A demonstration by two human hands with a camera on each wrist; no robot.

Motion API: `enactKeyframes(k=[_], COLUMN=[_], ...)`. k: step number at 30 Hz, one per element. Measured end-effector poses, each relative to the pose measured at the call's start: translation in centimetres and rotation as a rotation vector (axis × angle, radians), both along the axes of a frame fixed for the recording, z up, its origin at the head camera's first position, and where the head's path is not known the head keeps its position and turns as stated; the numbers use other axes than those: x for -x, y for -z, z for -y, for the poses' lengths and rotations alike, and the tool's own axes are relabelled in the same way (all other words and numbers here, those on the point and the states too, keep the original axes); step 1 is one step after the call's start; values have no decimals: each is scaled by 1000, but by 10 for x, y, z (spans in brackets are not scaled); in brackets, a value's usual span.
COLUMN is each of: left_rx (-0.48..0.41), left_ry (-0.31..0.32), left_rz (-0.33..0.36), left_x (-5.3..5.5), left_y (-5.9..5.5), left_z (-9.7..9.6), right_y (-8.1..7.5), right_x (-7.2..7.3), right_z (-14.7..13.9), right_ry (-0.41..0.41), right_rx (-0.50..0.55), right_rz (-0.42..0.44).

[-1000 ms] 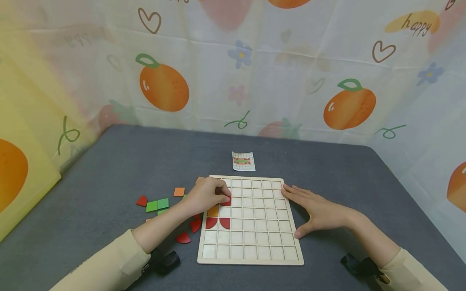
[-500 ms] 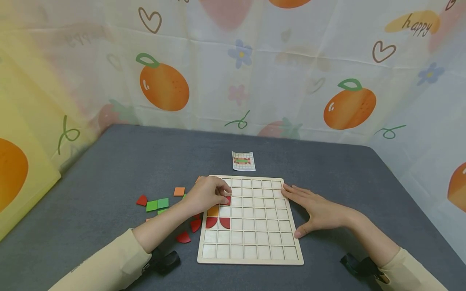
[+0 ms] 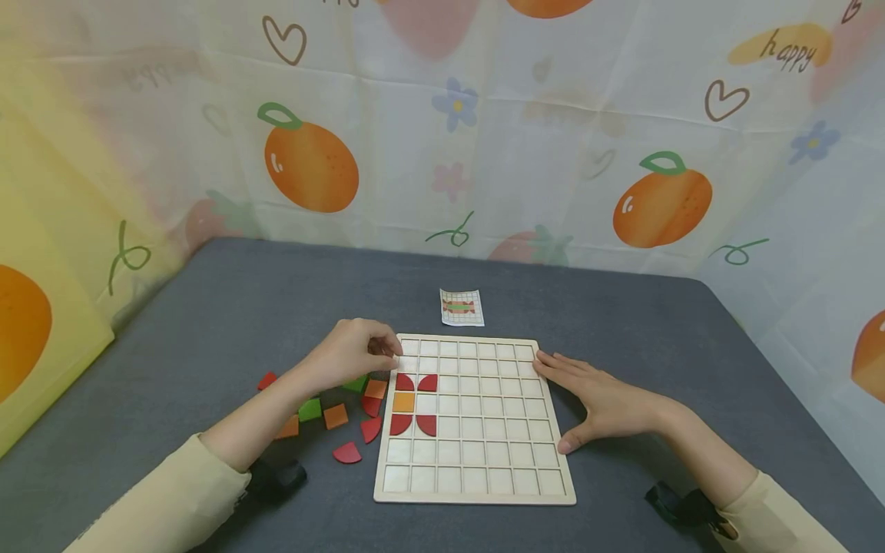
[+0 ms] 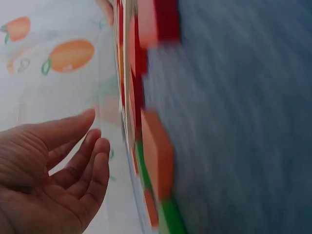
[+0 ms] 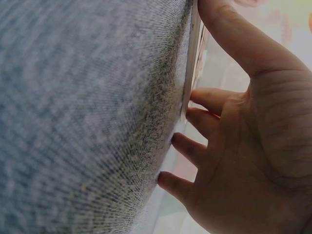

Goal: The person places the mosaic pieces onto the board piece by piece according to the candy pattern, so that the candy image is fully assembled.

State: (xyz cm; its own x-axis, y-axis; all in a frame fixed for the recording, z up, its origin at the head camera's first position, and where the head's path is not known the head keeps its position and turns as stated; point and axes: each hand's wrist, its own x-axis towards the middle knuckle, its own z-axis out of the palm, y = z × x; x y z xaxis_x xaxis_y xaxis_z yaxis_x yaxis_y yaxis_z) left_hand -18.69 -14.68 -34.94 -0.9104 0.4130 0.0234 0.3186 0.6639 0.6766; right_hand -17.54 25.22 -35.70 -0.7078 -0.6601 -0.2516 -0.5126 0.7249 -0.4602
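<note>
Head view, grey table (image 3: 608,322), printed cloth (image 3: 532,177) behind, left fingers (image 3: 382,332) free, right fingers (image 3: 567,369) outspread

The fruit-print curtain (image 3: 408,146) bore the word "happy" (image 3: 790,51) across an orange patch (image 3: 747,54) at upper right; faint lettering (image 3: 157,74) at upper left ran mirrored, and top-edge letters (image 3: 341,2) were cut off.

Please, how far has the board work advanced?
Done: four red quarter-circles and one orange square sit in the board. In hand: nothing visible; the left hand is by the board's left edge, the right hand touches its right edge. Remaining: probably the loose pieces alongside.
</note>
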Motion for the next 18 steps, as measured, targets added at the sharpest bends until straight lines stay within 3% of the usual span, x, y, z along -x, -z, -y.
enactKeyframes(k=[10, 18], left_rx=[41, 55], left_ry=[106, 149], left_rz=[118, 166], left_x=[2, 1], left_y=[0, 2], left_z=[47, 60], right_y=[-1, 0], right_x=[0, 0], right_z=[1, 2], right_ry=[2, -2], right_rx=[-3, 5], right_rz=[5, -4])
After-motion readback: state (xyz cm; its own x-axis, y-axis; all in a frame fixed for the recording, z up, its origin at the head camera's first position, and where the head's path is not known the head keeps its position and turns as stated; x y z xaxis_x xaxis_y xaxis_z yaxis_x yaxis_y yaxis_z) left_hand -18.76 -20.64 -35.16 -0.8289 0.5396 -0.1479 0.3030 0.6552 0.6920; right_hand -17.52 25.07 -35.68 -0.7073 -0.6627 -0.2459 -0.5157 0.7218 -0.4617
